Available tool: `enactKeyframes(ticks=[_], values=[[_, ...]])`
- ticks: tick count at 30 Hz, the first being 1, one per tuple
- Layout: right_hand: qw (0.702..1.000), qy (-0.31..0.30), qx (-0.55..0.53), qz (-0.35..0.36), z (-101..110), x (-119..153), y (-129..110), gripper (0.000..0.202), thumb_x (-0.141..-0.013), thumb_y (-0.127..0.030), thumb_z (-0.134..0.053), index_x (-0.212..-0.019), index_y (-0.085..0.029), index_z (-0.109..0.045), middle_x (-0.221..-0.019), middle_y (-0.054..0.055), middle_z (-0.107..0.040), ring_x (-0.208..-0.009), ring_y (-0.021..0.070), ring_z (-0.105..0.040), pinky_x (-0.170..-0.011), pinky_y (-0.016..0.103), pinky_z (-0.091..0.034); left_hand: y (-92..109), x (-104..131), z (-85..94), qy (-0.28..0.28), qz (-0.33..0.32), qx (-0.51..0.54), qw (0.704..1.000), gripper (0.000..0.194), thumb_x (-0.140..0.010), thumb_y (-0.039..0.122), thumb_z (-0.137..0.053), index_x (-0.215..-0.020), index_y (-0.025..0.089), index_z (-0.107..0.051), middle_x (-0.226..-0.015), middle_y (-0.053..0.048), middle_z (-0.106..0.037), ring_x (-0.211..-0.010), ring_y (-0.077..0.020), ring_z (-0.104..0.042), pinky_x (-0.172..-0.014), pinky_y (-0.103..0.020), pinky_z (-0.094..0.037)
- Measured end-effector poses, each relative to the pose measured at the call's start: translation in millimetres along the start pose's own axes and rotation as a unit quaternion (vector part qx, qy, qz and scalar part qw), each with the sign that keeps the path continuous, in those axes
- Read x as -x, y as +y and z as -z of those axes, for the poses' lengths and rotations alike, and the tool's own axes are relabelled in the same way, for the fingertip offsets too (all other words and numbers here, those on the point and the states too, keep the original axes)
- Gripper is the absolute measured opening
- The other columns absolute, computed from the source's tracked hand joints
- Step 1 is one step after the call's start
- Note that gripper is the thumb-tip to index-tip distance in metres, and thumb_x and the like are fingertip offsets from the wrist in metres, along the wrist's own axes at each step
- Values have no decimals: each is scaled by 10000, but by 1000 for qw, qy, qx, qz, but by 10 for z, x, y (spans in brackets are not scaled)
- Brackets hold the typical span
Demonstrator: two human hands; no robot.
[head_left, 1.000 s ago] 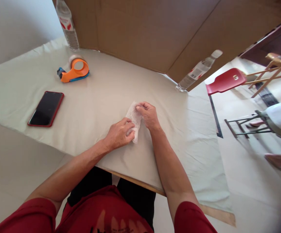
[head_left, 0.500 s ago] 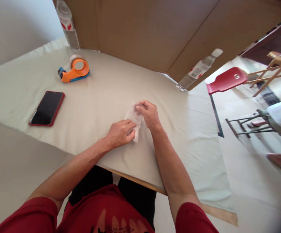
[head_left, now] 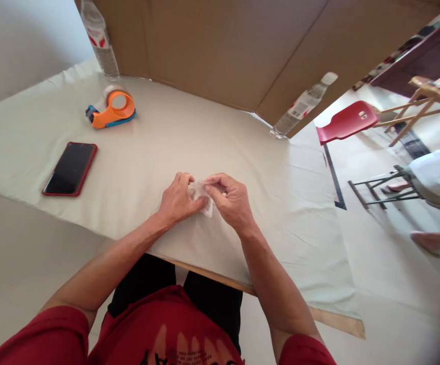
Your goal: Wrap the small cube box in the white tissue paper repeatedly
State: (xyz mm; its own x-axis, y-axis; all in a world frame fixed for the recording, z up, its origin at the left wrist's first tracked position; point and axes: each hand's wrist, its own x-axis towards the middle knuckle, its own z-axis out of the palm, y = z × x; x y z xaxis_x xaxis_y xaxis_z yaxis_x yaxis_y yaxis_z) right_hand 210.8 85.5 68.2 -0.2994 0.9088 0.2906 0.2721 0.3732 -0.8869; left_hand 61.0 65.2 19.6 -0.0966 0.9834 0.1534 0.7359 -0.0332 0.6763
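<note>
A thin, whitish, see-through crumpled sheet (head_left: 208,209) is bunched between my hands just above the table, near its front edge. Whether it is plastic or tissue I cannot tell. My left hand (head_left: 178,199) curls around its left side, the thumb lying across the lower part. From the right, my right hand (head_left: 232,202) pinches the upper end between thumb and index finger. The fingers cover much of the sheet.
Left on the cloth-covered table (head_left: 159,132) lie a red-edged phone (head_left: 70,170) and an orange tape dispenser (head_left: 113,110). Two water bottles, one left (head_left: 101,43) and one right (head_left: 301,107), stand against a cardboard panel (head_left: 220,50). A red chair (head_left: 347,121) and a seated person (head_left: 438,175) are at right.
The sheet has gone from spread out to bunched up smaller. My left hand has moved up around it, and my right hand has come down and left, closer to the left.
</note>
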Motion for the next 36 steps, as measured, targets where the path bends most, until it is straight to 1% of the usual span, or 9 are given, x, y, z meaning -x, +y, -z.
enactKeyframes(ticks=[4,8,13,17,21,25,28,31,36], values=[[998,5,48,30,-78,283,-6,133,-911,-210,-575,-896,-235,-705,-924,21,-765,-873,176,-710,-848,321,-555,-70,-25,10,-11,-58,42,997,651,-734,324,-710,-1326,197,-471,-1317,-126,-560,-1080,-237,-626,-902,-384,-545],[995,34,60,75,-127,478,76,131,-947,-227,-567,-934,-256,-694,-1004,49,-770,-969,204,-718,-903,366,-564,-120,-58,50,-76,-172,90,978,381,-807,236,-633,-1182,184,-591,-1334,-144,-581,-1242,-259,-571,-972,-383,-518],[991,52,55,108,-185,545,174,140,-964,-224,-547,-957,-258,-683,-1008,60,-773,-991,208,-721,-919,389,-571,-158,-114,77,-152,-213,102,960,194,-866,227,-556,-1035,190,-641,-1086,-89,-704,-1025,-224,-645,-951,-392,-516],[988,55,68,124,-220,553,229,148,-961,-209,-539,-965,-257,-680,-992,63,-776,-984,207,-724,-911,391,-575,-225,-154,210,-210,-220,115,946,321,-871,224,-537,-1174,195,-641,-1228,-104,-684,-1135,-226,-631,-1017,-392,-504],[982,49,82,164,-236,563,287,160,-950,-167,-540,-974,-253,-673,-994,59,-783,-986,200,-726,-906,392,-577,-296,-169,383,-287,-227,108,924,632,-798,224,-634,-1419,209,-519,-1475,-113,-545,-1348,-251,-537,-1103,-363,-468],[972,41,124,193,-249,563,331,181,-921,-140,-554,-964,-263,-680,-1005,51,-793,-982,208,-735,-896,402,-575,-292,-153,323,-262,-243,96,929,618,-787,284,-699,-1376,169,-554,-1463,-160,-543,-1396,-285,-485,-1154,-427,-420],[967,31,154,201,-255,563,341,210,-900,-123,-552,-950,-275,-688,-1015,44,-796,-979,220,-739,-890,419,-568,-251,-139,202,-217,-240,107,940,451,-826,292,-656,-1261,174,-628,-1283,-140,-656,-1207,-252,-616,-1039,-402,-502],[964,42,153,213,-242,555,323,224,-896,-108,-553,-961,-273,-690,-1016,45,-796,-978,224,-740,-887,422,-565,-218,-134,139,-185,-228,124,948,413,-810,288,-646,-1203,162,-665,-1164,-121,-698,-1042,-221,-669,-926,-352,-535],[980,42,116,155,-130,494,253,174,-919,-177,-584,-1020,-275,-687,-1066,57,-779,-1057,231,-720,-956,435,-557,-155,-128,167,-168,-128,197,957,397,-718,301,-694,-1088,159,-707,-1026,-78,-720,-855,-182,-658,-772,-293,-535]])
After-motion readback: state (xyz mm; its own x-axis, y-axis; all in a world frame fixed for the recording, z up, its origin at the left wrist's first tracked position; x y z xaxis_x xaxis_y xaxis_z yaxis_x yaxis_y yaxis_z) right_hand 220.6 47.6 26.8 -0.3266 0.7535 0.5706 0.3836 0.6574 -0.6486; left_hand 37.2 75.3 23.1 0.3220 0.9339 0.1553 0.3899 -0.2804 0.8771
